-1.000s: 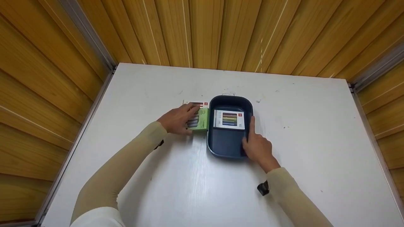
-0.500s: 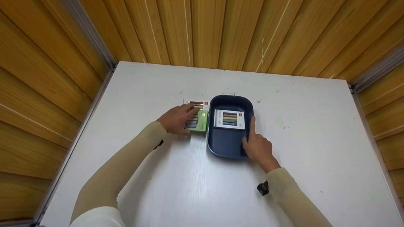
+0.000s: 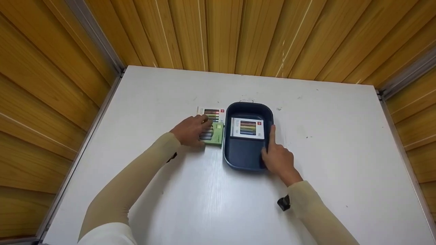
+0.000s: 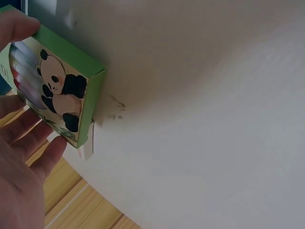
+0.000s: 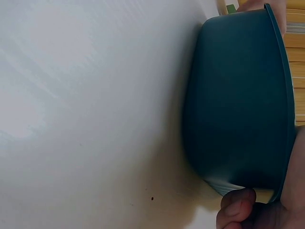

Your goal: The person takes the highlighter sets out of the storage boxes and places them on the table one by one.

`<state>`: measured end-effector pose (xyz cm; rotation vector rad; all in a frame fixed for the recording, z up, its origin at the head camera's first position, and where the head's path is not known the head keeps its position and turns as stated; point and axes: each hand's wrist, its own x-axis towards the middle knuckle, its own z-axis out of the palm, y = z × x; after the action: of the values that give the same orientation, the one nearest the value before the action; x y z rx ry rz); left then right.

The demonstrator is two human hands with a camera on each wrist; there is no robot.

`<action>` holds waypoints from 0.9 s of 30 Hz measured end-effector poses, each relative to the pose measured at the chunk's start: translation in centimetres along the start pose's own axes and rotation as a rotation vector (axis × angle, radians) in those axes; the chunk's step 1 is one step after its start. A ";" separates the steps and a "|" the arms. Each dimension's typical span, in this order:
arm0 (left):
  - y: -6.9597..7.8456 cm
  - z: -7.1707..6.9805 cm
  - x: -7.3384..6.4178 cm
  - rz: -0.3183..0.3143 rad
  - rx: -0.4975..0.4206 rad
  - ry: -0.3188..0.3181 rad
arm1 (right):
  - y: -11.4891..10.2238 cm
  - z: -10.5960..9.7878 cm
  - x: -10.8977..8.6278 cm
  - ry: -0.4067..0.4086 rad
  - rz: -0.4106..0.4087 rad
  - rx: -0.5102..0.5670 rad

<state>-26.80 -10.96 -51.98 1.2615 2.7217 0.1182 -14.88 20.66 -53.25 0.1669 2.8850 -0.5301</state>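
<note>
My left hand holds a green box between thumb and fingers, left of a dark blue tray. In the left wrist view the box has a panda print and a window with pale coloured sticks; thumb on one long side, fingertips at the opposite one. Just beyond it in the head view lies a white box with coloured sticks pictured or showing, partly covered. Another white box lies inside the tray. My right hand grips the tray's right wall, index finger straight along the rim; the tray's outer side fills much of the right wrist view.
All of this stands on a white table with a few dark marks. Wood-patterned panels rise behind the table and at both sides, with grey metal posts at the corners.
The green box has shifted slightly towards the person with my left hand, uncovering more of the white box beyond it. My right hand and the tray have stayed in place.
</note>
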 end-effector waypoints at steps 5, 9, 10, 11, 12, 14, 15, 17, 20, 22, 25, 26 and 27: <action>0.1 0.4 0.2 0.011 0.034 0.009 | 0.0 -0.1 0.0 -0.006 -0.002 0.004; 0.1 0.5 0.3 0.009 0.041 0.007 | 0.0 0.0 0.0 0.005 -0.006 0.002; 0.2 0.6 0.3 0.008 0.042 0.005 | 0.0 0.0 0.0 0.010 -0.008 0.000; 0.2 0.6 0.3 0.006 0.046 0.001 | 0.0 0.0 0.0 0.015 -0.010 -0.001; 0.3 0.7 0.4 0.003 0.047 -0.004 | 0.1 0.0 0.0 0.019 -0.011 -0.002; 0.4 0.8 0.3 0.001 0.057 -0.011 | 0.1 0.1 0.0 0.024 -0.015 -0.004; 0.5 0.8 0.4 0.000 0.058 -0.013 | 0.1 0.1 -0.1 0.024 -0.015 -0.004; 0.6 1.0 0.4 0.003 0.065 -0.010 | 0.1 0.1 -0.1 0.023 -0.012 0.001; 0.7 1.2 0.5 0.010 0.071 0.010 | 0.1 0.1 -0.1 0.017 -0.009 0.007; 0.7 1.2 0.5 0.012 0.074 0.024 | 0.1 0.1 -0.1 0.013 -0.009 0.009; 0.9 1.1 0.5 0.014 0.076 0.037 | 0.1 0.1 -0.1 0.009 -0.011 0.011; 0.9 1.1 0.5 0.014 0.078 0.040 | 0.1 0.0 -0.1 0.008 -0.012 0.012; 1.0 1.1 0.5 0.014 0.077 0.040 | 0.1 0.0 -0.1 0.008 -0.013 0.011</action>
<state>-26.24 -9.92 -53.00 1.3119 2.7769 0.0415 -14.78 20.73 -53.31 0.1522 2.8937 -0.5494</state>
